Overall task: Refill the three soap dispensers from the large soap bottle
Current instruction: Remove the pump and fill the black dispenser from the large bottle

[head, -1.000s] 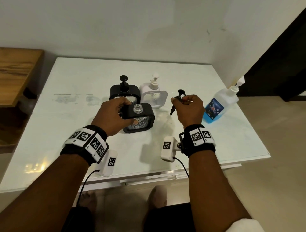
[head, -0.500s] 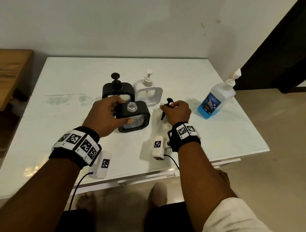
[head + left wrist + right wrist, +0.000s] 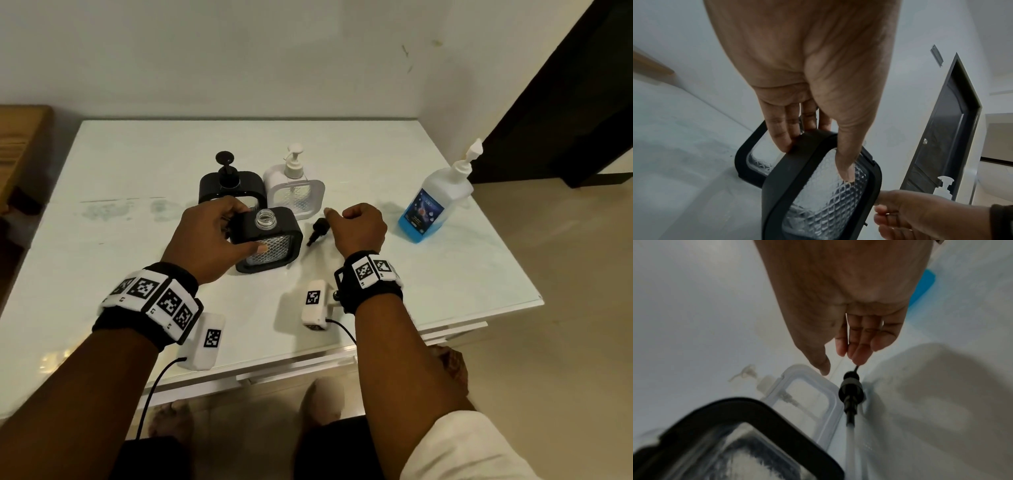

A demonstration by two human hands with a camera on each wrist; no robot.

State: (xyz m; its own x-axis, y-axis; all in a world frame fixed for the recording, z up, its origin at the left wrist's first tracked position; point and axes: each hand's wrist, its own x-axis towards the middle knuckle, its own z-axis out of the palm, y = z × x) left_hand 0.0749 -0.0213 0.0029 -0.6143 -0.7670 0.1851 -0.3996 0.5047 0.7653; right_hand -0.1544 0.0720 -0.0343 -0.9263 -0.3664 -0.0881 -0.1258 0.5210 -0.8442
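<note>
My left hand grips the open black dispenser on the table, thumb on its patterned clear front and fingers behind; its neck has no pump. The black pump lies slanted just right of it, its tube down on the table. My right hand curls its fingertips over the pump's head, thumb apart. Behind stand a second black dispenser and a white dispenser, both with pumps on. The large soap bottle, with blue soap low in it, stands at the right.
The white table ends close behind the large bottle on the right and near my wrists in front. A wooden piece of furniture stands to the left. A dark door is at the right.
My right hand has lowered the black pump from the air beside the open dispenser down onto the table. My left hand has kept its hold on the dispenser.
</note>
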